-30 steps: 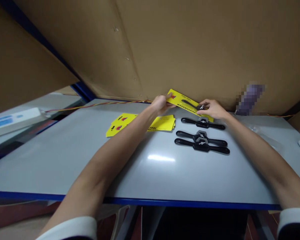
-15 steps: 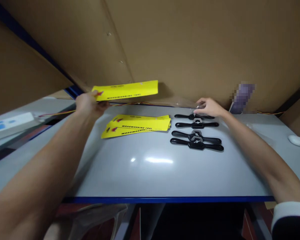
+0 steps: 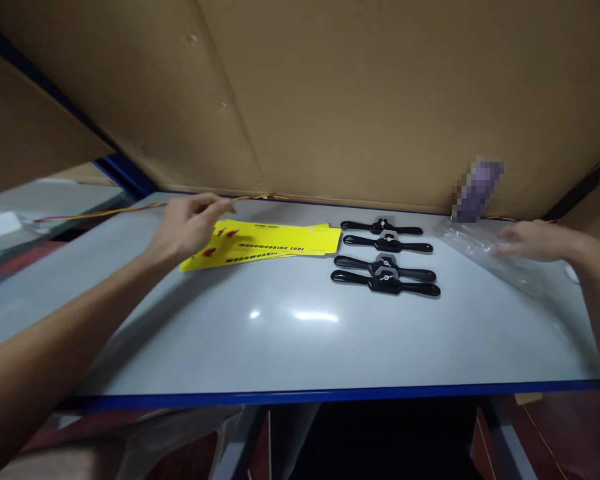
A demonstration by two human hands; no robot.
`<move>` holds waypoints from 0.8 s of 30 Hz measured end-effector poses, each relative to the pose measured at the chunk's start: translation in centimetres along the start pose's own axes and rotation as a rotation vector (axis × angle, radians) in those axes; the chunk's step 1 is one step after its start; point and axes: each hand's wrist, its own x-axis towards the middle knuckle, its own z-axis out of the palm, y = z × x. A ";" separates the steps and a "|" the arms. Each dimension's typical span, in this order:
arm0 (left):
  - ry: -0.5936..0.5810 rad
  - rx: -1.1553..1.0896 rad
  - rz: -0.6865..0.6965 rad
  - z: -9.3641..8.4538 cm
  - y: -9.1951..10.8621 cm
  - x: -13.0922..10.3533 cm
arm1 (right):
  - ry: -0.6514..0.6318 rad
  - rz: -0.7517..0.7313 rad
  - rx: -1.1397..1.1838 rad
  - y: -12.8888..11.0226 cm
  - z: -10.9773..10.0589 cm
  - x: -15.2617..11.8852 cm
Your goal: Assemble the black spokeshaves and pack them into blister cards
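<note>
My left hand (image 3: pixel 193 223) is over the left end of a small stack of yellow cards (image 3: pixel 285 240) printed "WOODWORKING TOOL". Its fingers are loosely bent and apart, with nothing seen between them. Right of the cards, several black spokeshaves lie in a column with their handles pointing sideways; the nearest spokeshave (image 3: pixel 386 283) is at the front. At the right, my right hand (image 3: pixel 540 241) is at a clear plastic bag (image 3: pixel 473 239) lying on the table. Its fingers are blurred, so whether they grip the bag cannot be made out.
A blue edge (image 3: pixel 280 400) runs along the front of the grey table (image 3: pixel 300 353). Behind it rises a brown board wall (image 3: pixel 330 100), with a blurred purple object (image 3: pixel 477 190) leaning there. Red and yellow wires (image 3: pixel 95 213) run along the back left. A white box (image 3: pixel 3 227) is at far left.
The yellow card that my left hand held up now lies on the stack, and that hand has lowered. My right hand has moved right, from the rear spokeshave to the plastic bag.
</note>
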 end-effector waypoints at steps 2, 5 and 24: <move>0.006 -0.156 0.063 1.3 1.9 -0.4 | -0.094 0.018 0.060 0.6 2.0 0.7; 0.021 -0.115 0.243 3.9 4.4 -0.5 | -0.171 0.039 0.084 -0.9 3.1 2.5; -0.573 0.318 0.665 7.7 2.4 -1.2 | -0.056 -0.481 0.405 -19.8 8.6 5.8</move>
